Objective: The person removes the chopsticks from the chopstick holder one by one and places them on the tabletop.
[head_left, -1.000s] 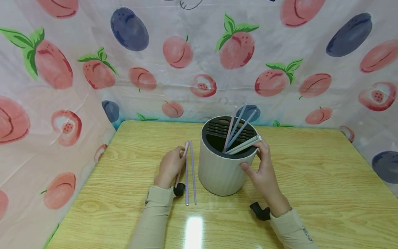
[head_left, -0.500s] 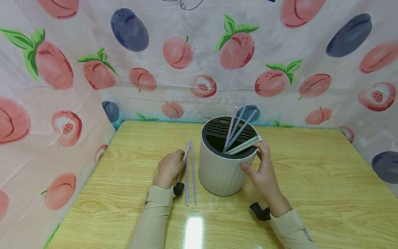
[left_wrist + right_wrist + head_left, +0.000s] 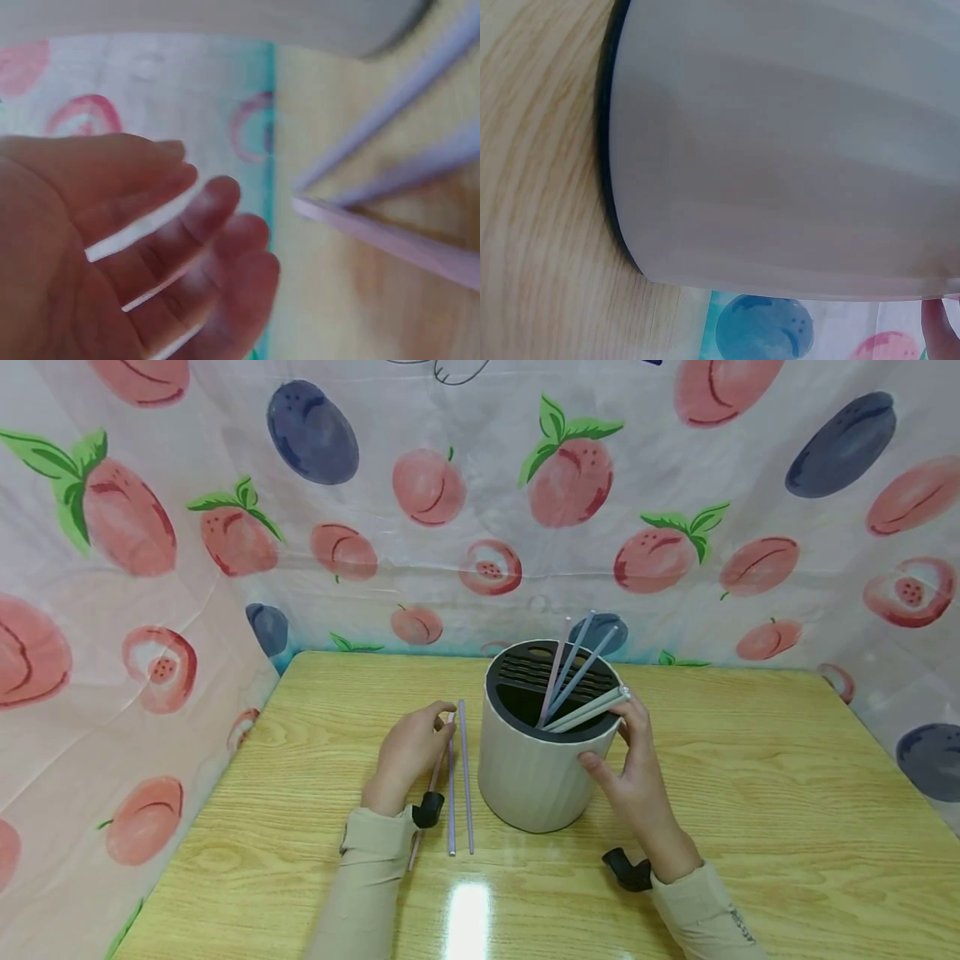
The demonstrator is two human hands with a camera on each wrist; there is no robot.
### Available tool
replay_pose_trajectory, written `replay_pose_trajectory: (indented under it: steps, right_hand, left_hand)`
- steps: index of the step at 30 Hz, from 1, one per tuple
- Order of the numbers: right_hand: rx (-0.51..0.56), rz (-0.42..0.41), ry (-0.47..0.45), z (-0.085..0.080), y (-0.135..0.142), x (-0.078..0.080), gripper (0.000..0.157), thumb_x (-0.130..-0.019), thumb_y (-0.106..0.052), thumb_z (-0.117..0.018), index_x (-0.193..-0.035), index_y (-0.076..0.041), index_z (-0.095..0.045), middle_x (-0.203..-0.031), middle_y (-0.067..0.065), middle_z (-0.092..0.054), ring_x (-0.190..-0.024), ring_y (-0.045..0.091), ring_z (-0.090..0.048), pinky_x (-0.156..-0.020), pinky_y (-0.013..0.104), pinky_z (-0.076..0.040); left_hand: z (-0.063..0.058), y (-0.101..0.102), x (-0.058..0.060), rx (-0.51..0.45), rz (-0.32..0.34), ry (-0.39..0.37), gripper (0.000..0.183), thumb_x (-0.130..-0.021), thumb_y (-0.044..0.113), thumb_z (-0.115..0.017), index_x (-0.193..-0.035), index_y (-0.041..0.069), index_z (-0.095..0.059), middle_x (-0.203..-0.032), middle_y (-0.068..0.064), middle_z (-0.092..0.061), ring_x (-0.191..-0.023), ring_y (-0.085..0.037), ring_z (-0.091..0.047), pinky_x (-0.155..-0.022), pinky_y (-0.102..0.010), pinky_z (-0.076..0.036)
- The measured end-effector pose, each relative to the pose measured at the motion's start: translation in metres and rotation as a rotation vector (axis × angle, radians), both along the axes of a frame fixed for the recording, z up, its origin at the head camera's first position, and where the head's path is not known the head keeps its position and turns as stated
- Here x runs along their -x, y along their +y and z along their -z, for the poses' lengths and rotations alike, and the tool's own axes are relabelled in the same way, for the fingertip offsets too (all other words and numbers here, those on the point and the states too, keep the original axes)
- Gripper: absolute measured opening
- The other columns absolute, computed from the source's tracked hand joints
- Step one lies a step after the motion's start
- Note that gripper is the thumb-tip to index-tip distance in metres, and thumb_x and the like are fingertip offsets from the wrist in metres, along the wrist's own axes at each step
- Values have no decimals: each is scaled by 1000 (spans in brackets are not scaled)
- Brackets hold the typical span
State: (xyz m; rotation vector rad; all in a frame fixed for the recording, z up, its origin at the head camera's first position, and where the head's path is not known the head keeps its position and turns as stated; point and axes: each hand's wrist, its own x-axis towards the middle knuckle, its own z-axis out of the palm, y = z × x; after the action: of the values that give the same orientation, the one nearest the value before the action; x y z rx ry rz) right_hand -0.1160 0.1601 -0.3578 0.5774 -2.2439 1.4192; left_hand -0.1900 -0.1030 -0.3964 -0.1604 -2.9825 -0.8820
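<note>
My left hand point(image 3: 408, 747) is over the far end of a pink chopstick point(image 3: 437, 768), fingers loosely bent. In the left wrist view that chopstick point(image 3: 390, 241) shows beyond the fingertips, with nothing between fingers and thumb. Two lilac chopsticks point(image 3: 452, 802) lie on its right, pointing away from me. My right hand point(image 3: 637, 768) grips the side of a cream utensil holder point(image 3: 536, 785), thumb on the front wall and fingers up at the rim. From its open front compartment lean a pink chopstick point(image 3: 555, 672), two blue ones point(image 3: 587, 672) and pale green ones point(image 3: 588, 713).
The wooden table point(image 3: 772, 810) reaches back to a fruit-printed cloth point(image 3: 480, 485), which also hangs along both sides. Dark slots point(image 3: 525, 670) cross the back of the holder's lid. A black wrist mount point(image 3: 628, 870) sits at the right cuff.
The pink chopstick's far end has come down towards me, and its near end now shows below the left wrist. My left hand has loosened from it. The right hand and holder stay put.
</note>
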Motion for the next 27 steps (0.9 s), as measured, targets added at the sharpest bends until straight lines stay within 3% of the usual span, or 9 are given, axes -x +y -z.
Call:
replay_pose_trajectory:
  steps: [9,16,22,27]
  right_hand:
    - [-2,15,-14,0,0,-1,55,-84,-18,-62,-126,-1,-30,-143,16,-15,-131,30,-15,-96,62,-19]
    - [-2,12,-8,0,1,-1,56,-84,-18,-62,-126,-1,-30,-143,17,-16,-130,30,-16,-95,62,-19]
    - [4,2,-5,0,0,0,55,-84,-18,-62,-126,-1,-30,-142,16,-17,-130,30,-18,-95,63,-19]
    - [3,1,-5,-1,0,-1,56,-84,-20,-62,-126,-1,-30,-143,16,-16,-130,29,-18,-95,63,-20]
  left_hand:
    - [-28,12,-7,-122,97,166,27,-90,28,-52,-116,23,-58,-87,7,-59,-72,-9,-54,-59,-28,-43]
    - [-42,20,-14,-176,172,266,25,-91,27,-52,-114,21,-60,-84,8,-61,-70,-7,-54,-61,-26,-45]
    - [-46,24,-18,-189,151,312,26,-91,27,-51,-114,19,-60,-83,9,-60,-69,-6,-54,-61,-26,-45]
    - [-49,28,-20,-230,139,420,25,-91,26,-51,-113,19,-60,-82,9,-61,-68,-5,-54,-61,-24,-45]
